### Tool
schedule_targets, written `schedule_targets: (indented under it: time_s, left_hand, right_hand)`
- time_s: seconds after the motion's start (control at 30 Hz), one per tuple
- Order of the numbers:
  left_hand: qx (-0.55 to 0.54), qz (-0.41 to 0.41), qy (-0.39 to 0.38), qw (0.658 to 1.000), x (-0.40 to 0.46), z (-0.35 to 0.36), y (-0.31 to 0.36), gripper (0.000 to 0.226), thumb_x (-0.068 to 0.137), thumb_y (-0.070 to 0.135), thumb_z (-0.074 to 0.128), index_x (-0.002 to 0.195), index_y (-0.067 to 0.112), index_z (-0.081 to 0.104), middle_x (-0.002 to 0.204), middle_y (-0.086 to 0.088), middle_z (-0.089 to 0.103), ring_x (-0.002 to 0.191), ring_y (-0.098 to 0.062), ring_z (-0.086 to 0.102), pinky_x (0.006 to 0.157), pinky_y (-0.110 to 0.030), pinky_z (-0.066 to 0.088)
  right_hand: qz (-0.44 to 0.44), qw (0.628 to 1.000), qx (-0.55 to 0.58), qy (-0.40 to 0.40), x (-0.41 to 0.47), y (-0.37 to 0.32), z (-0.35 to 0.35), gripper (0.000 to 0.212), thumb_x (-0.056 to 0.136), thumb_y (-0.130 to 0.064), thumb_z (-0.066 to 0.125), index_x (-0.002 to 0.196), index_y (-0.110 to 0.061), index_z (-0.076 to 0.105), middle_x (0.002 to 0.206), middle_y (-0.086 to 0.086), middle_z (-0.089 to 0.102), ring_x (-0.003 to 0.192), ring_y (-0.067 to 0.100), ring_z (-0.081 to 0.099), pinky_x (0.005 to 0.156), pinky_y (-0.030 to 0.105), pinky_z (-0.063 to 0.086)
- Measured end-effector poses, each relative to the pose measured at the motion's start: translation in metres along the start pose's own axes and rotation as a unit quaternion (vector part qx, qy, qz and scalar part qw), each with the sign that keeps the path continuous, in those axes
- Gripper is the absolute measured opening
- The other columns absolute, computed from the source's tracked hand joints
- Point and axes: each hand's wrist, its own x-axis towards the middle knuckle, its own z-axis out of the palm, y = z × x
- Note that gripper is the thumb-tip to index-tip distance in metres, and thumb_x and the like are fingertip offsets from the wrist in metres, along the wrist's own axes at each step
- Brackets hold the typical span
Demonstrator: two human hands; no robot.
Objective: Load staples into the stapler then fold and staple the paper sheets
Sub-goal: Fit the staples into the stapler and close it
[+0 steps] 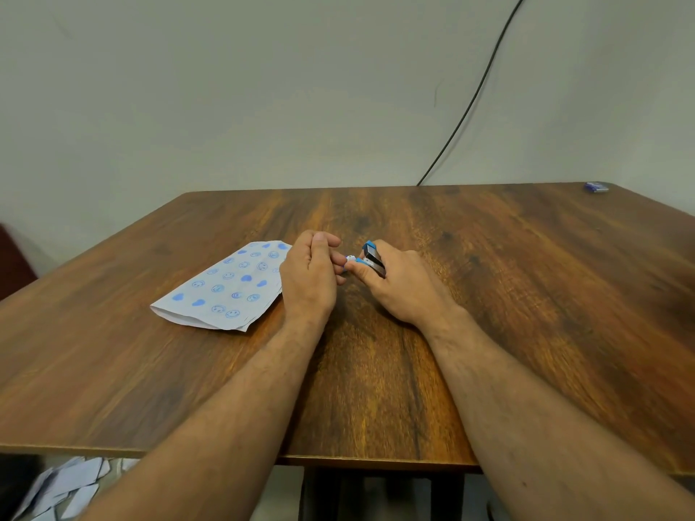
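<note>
A small blue and silver stapler point(372, 257) is held above the middle of the wooden table point(489, 295). My right hand point(398, 283) grips it, fingers curled round its body, its top swung up. My left hand point(310, 272) is just left of it, fingers curled, pinching a small silvery strip of staples point(349, 258) at the stapler's front end. A stack of white paper sheets point(222, 287) printed with blue smileys and hearts lies flat on the table to the left of my left hand.
A small blue staple box point(596, 187) lies at the table's far right corner. A black cable point(477, 92) runs down the wall behind the table. Folded paper pieces point(64, 486) lie on the floor below the table's front left edge.
</note>
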Motion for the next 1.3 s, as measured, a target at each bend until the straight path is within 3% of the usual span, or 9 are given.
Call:
schedule_targets:
  time_s: [0.17, 0.33, 0.57, 0.73, 0.83, 0.93, 1.07, 1.2, 1.3]
  left_hand:
    - [0.003, -0.003, 0.002, 1.0, 0.0003, -0.0005, 0.0008, 0.037, 0.107, 0.021, 0.035, 0.084, 0.024, 0.063, 0.07, -0.002, 0.067, 0.06, -0.009, 0.063, 0.056, -0.027, 0.054]
    - [0.002, -0.009, 0.005, 1.0, -0.0002, -0.0001, 0.0011, 0.036, 0.107, 0.02, 0.035, 0.084, 0.023, 0.063, 0.07, -0.003, 0.067, 0.057, -0.009, 0.063, 0.057, -0.029, 0.055]
    - [0.009, -0.016, 0.001, 1.0, -0.0011, -0.0013, 0.0046, 0.036, 0.108, 0.021, 0.034, 0.086, 0.022, 0.063, 0.073, -0.005, 0.067, 0.06, -0.01, 0.064, 0.058, -0.03, 0.057]
    - [0.019, -0.023, 0.005, 1.0, -0.0017, -0.0009, 0.0053, 0.036, 0.107, 0.02, 0.034, 0.087, 0.02, 0.063, 0.072, -0.004, 0.068, 0.056, -0.006, 0.062, 0.054, -0.023, 0.054]
    - [0.026, -0.026, 0.006, 0.999, -0.0016, -0.0013, 0.0063, 0.034, 0.107, 0.018, 0.035, 0.088, 0.02, 0.064, 0.073, -0.003, 0.067, 0.062, -0.01, 0.063, 0.055, -0.022, 0.053]
    - [0.055, -0.036, 0.015, 0.998, 0.0002, -0.0014, 0.0027, 0.03, 0.105, 0.015, 0.038, 0.092, 0.02, 0.065, 0.079, -0.001, 0.069, 0.077, -0.014, 0.067, 0.064, -0.028, 0.059]
    - [0.077, -0.061, 0.032, 0.995, 0.0017, -0.0019, -0.0015, 0.027, 0.096, 0.013, 0.045, 0.087, 0.031, 0.063, 0.091, 0.001, 0.071, 0.09, -0.019, 0.07, 0.085, -0.046, 0.059]
    - [0.107, -0.053, 0.029, 0.992, 0.0005, -0.0008, -0.0001, 0.022, 0.096, 0.011, 0.049, 0.099, 0.025, 0.066, 0.098, 0.001, 0.072, 0.095, -0.013, 0.069, 0.08, -0.033, 0.059]
    - [0.129, -0.052, 0.03, 0.99, 0.0003, -0.0008, -0.0004, 0.024, 0.095, 0.01, 0.05, 0.103, 0.021, 0.069, 0.098, 0.002, 0.072, 0.094, -0.013, 0.067, 0.066, -0.016, 0.046]
  right_hand:
    - [-0.007, 1.0, -0.02, -0.012, 0.0003, -0.002, 0.0028, 0.046, 0.094, -0.068, 0.042, 0.093, -0.022, 0.048, 0.079, 0.002, 0.064, 0.069, 0.024, 0.06, 0.06, 0.04, 0.048]
    - [-0.016, 0.999, -0.021, -0.019, 0.0001, -0.003, 0.0028, 0.043, 0.096, -0.063, 0.046, 0.093, -0.02, 0.049, 0.078, 0.0, 0.061, 0.068, 0.024, 0.059, 0.058, 0.035, 0.041]
    - [-0.021, 0.999, -0.027, -0.02, -0.0011, -0.0051, 0.0027, 0.042, 0.097, -0.062, 0.043, 0.093, -0.021, 0.05, 0.081, 0.006, 0.065, 0.071, 0.028, 0.061, 0.062, 0.043, 0.049]
    - [-0.008, 1.0, 0.023, -0.013, -0.0038, -0.0058, -0.0003, 0.033, 0.092, -0.06, 0.056, 0.101, -0.028, 0.052, 0.08, -0.006, 0.064, 0.072, 0.017, 0.063, 0.061, 0.032, 0.046]
    - [0.011, 0.997, 0.07, 0.008, -0.0044, -0.005, -0.0013, 0.043, 0.085, -0.047, 0.069, 0.115, -0.03, 0.043, 0.081, -0.011, 0.063, 0.074, 0.017, 0.066, 0.064, 0.033, 0.049]
    - [0.02, 0.998, 0.065, 0.017, -0.0043, -0.0043, -0.0007, 0.041, 0.08, -0.036, 0.072, 0.11, -0.031, 0.045, 0.08, -0.011, 0.065, 0.073, 0.017, 0.066, 0.064, 0.032, 0.049]
    - [0.032, 0.998, 0.041, 0.027, -0.0016, -0.0005, 0.002, 0.033, 0.075, -0.041, 0.073, 0.104, -0.034, 0.057, 0.091, -0.012, 0.068, 0.08, 0.011, 0.064, 0.074, 0.034, 0.054]
    - [0.04, 0.998, 0.018, -0.035, 0.0008, 0.0013, 0.003, 0.04, 0.078, -0.039, 0.079, 0.114, -0.032, 0.065, 0.109, -0.009, 0.069, 0.097, 0.006, 0.054, 0.086, 0.028, 0.046]
    - [0.047, 0.997, -0.018, -0.062, 0.0017, -0.0001, 0.0034, 0.044, 0.082, -0.041, 0.076, 0.124, -0.03, 0.067, 0.117, -0.006, 0.066, 0.11, 0.013, 0.05, 0.096, 0.033, 0.042]
